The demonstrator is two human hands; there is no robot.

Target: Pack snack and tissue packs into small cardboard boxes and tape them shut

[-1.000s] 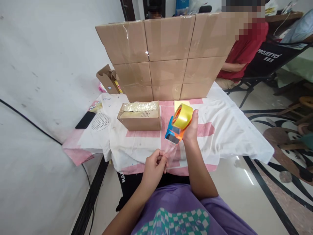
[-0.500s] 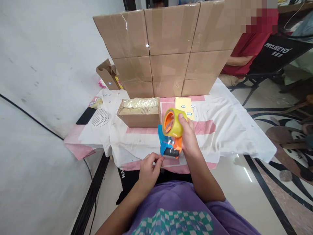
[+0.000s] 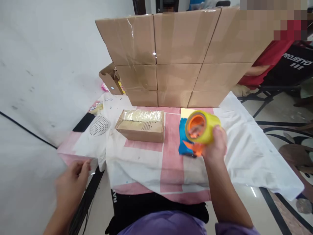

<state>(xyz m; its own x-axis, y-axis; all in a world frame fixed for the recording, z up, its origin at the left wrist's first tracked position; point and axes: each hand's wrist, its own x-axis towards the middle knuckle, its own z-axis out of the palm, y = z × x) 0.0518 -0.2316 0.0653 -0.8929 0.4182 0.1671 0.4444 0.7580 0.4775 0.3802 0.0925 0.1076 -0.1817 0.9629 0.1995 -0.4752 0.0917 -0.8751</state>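
My right hand (image 3: 216, 145) is wrapped round a tape dispenser (image 3: 186, 138) with blue and orange parts and a wide yellowish roll of packing tape (image 3: 207, 125). It is held up over the right half of the table. Off the table's front left side, my left hand (image 3: 73, 181) is closed in a pinch. A faint clear glint at its fingertips looks like a piece of clear tape (image 3: 93, 172). Between the hands, a closed cardboard box (image 3: 139, 133) lies on the table, with shiny tape along its top.
A tall wall of taped cardboard boxes (image 3: 179, 76) stands at the back. On the cloth (image 3: 146, 166) at left are a black flat object (image 3: 83, 122) and a white perforated piece (image 3: 99, 125). An open carton (image 3: 110, 78) stands behind them. A person in red (image 3: 271, 68) sits at right.
My left hand has moved away from the dispenser, far to the left. My right hand has carried the dispenser to the right. The view has shifted, and the box sits lower in it.
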